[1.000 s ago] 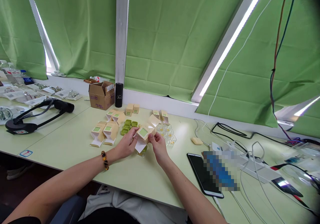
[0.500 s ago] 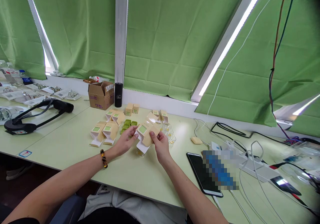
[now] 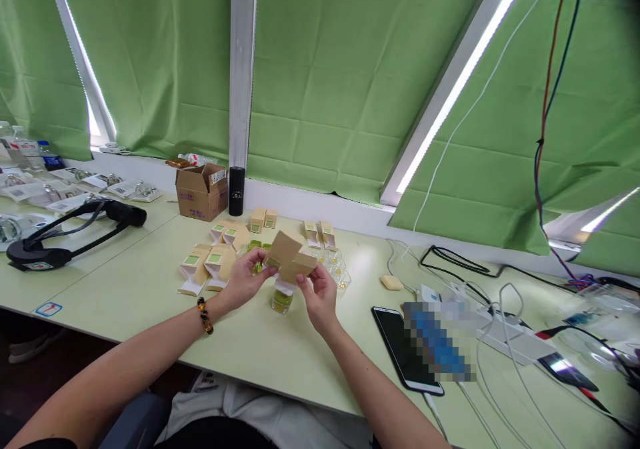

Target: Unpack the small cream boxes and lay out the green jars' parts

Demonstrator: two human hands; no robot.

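Note:
Between my hands is a small kraft cardboard box (image 3: 285, 252) with its flaps open and a white inside. My left hand (image 3: 247, 279) pinches its left edge, and my right hand (image 3: 320, 295) grips a flap on the right. Just below the box, a small clear glass cup (image 3: 282, 300) with green in it stands on the table. Behind my left hand are green pieces (image 3: 257, 245), partly hidden by the hand and box. Several clear glass cups (image 3: 337, 269) stand beyond my right hand. Open kraft boxes (image 3: 220, 262) stand to the left of my left hand.
More kraft boxes (image 3: 313, 230) stand near the wall, beside a black cylinder (image 3: 237, 192) and a brown carton (image 3: 200, 194). A black headset (image 3: 75, 235) lies at left. On the right are a phone (image 3: 400, 349), a power strip (image 3: 515, 335) and loose cables.
The box in my hands has been tilted; its window face has turned away and its flaps show more. The glass cup below it is now more visible. Both hands keep their grip.

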